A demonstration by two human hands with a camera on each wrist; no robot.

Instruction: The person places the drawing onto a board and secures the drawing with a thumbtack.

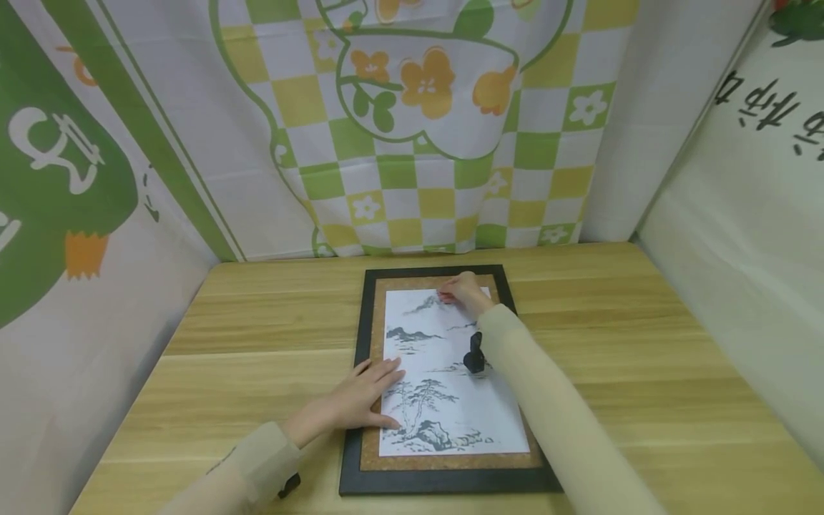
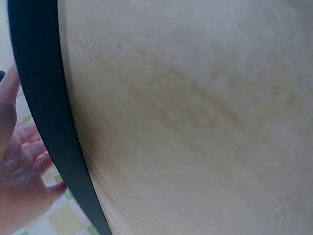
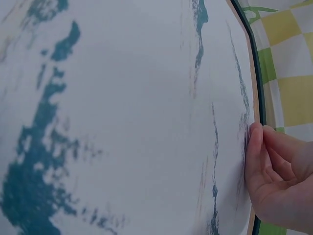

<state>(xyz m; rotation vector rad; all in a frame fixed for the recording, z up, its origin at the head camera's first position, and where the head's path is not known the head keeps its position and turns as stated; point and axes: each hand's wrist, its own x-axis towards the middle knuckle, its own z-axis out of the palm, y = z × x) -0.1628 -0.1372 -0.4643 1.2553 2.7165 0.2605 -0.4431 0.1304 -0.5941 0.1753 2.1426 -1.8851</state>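
Note:
A sheet of paper (image 1: 450, 400) with an ink landscape lies on a cork board (image 1: 450, 463) in a black frame (image 1: 444, 481). My left hand (image 1: 360, 397) rests over the left side of the frame, fingers spread, fingertips and thumb on the sheet's left edge. In the left wrist view that hand (image 2: 24, 181) is partly hidden behind the frame (image 2: 44, 73). Near the sheet's top edge, my right hand (image 1: 465, 290) has thumb and fingertips pinched together. Seen from the right wrist, this hand (image 3: 279, 176) pinches something small against the paper (image 3: 137, 98); its kind I cannot tell.
The frame lies on a wooden table (image 1: 257, 343), whose bare wood shows on both sides. A checked green and yellow cloth (image 1: 425, 179) hangs behind the far edge. Printed cloth walls (image 1: 740, 236) stand at left and right.

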